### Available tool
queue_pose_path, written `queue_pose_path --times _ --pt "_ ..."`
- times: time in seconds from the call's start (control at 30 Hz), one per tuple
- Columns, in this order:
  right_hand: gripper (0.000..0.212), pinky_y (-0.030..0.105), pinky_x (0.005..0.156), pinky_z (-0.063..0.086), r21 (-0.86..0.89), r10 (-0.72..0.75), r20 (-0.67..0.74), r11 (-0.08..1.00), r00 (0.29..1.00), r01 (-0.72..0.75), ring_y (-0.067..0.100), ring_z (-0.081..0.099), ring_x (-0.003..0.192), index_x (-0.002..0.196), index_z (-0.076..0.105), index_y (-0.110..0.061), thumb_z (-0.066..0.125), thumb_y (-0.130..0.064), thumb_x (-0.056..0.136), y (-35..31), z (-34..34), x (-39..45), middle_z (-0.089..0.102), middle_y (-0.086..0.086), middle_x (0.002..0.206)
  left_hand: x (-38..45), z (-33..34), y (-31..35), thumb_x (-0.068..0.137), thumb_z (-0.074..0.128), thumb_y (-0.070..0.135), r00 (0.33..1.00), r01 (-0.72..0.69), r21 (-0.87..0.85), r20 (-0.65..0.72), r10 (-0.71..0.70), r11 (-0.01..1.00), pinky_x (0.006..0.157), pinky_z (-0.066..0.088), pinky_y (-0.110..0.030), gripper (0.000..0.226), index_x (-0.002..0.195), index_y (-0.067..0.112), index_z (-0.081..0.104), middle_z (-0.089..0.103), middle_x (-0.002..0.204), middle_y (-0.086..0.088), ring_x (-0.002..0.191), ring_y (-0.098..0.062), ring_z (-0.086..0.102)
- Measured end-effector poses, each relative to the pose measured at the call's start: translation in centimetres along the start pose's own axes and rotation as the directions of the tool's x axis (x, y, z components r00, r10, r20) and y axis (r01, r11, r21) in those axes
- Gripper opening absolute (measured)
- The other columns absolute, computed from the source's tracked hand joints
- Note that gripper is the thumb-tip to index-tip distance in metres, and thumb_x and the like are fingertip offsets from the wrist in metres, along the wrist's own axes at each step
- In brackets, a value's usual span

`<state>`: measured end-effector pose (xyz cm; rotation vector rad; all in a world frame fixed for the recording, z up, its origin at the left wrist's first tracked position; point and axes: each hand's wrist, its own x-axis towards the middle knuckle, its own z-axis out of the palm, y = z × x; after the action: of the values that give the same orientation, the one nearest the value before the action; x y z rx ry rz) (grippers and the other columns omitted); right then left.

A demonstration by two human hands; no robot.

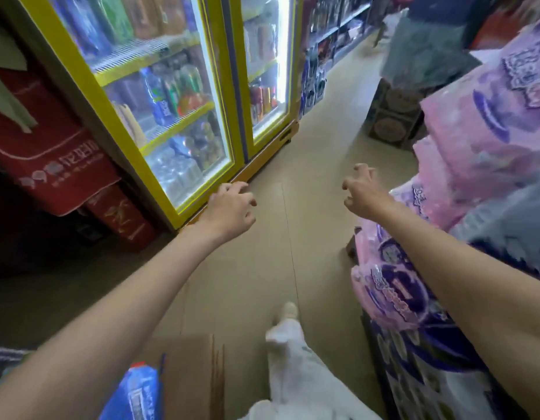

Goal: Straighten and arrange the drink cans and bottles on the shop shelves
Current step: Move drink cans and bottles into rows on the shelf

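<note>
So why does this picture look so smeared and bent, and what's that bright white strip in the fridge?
Head view: motion blur smears the pink packs and the drinks behind the fridge doors; the wide lens bends the fridge frame; the white strip is an overexposed fridge light; the left hand and right hand, both empty, look fairly sharp.

Glossy glass doors on the yellow-painted fridge (159, 95) just past my left grip (232, 207), shiny plastic wrap on the pink packs (474, 140) beside my right grip (361, 189), smooth matt floor (293, 237) under both, plain matt cardboard box (190, 374) back by my left elbow.
</note>
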<state>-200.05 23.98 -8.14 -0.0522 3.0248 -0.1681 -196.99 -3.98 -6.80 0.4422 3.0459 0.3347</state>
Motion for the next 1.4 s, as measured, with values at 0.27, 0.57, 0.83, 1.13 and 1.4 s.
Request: queue_pose_path --times 0.27,0.57,0.83,1.13,1.4 --pt "0.037 0.047 0.099 0.038 0.095 -0.054 -0.092 0.994 0.994 0.063 0.037 0.019 0.131 0.123 0.052 -0.004 0.049 -0.009 0.087 0.0 -2.3 21.0 0.018 0.019 0.146 21.2 -2.1 -6.4 0.082 0.059 0.008 0.98 0.114 -0.032 -0.159 -0.118 0.993 0.1 0.033 -0.041 0.023 0.103 0.011 0.068 0.048 0.136 -0.012 0.124 -0.035 0.038" --pt "0.031 0.042 0.105 0.032 0.262 -0.001 -0.34 0.96 0.941 0.095 0.033 0.018 0.133 0.122 0.053 -0.007 0.051 -0.009 0.091 6.3 -9.0 40.4 0.02 0.014 0.148 50.4 -3.3 -7.2 0.082 0.058 0.008 0.991 -0.004 -0.148 -0.13 -0.016 0.989 0.099 0.032 -0.037 0.019 0.097 0.005 0.07 0.052 0.125 -0.018 0.116 -0.039 0.047" --pt "0.024 0.028 0.1 0.027 0.436 0.622 -0.475 0.781 0.622 -0.447 0.03 0.027 0.129 0.112 0.061 -0.008 0.057 -0.009 0.088 22.8 -14.6 47.8 0.03 0.012 0.142 78.6 -2.0 10.3 0.084 0.058 0.004 0.832 -0.53 -0.254 0.029 0.555 0.809 0.103 0.026 -0.028 0.024 0.107 0.005 0.067 0.048 0.129 -0.021 0.123 -0.031 0.045" --pt "0.025 0.036 0.108 0.02 0.494 0.863 -0.498 0.366 0.088 -0.788 0.035 0.028 0.13 0.109 0.061 -0.003 0.06 -0.014 0.086 39.8 -18.5 45.3 0.035 0.018 0.137 87.9 1.1 40.5 0.089 0.051 0.014 0.18 -0.944 -0.286 -0.021 0.983 0.166 0.11 0.022 -0.039 0.03 0.118 0.016 0.059 0.031 0.146 -0.006 0.133 -0.029 0.026" --pt "0.024 0.035 0.108 0.02 0.52 0.834 -0.487 0.037 -0.26 -0.853 0.03 0.024 0.131 0.106 0.063 -0.005 0.064 -0.017 0.086 44.5 -21.0 43.7 0.035 0.014 0.138 95.1 1.7 55.4 0.089 0.053 0.015 -0.073 -0.93 -0.358 -0.048 0.996 -0.086 0.107 0.024 -0.036 0.029 0.117 0.018 0.06 0.032 0.145 -0.004 0.131 -0.025 0.028"
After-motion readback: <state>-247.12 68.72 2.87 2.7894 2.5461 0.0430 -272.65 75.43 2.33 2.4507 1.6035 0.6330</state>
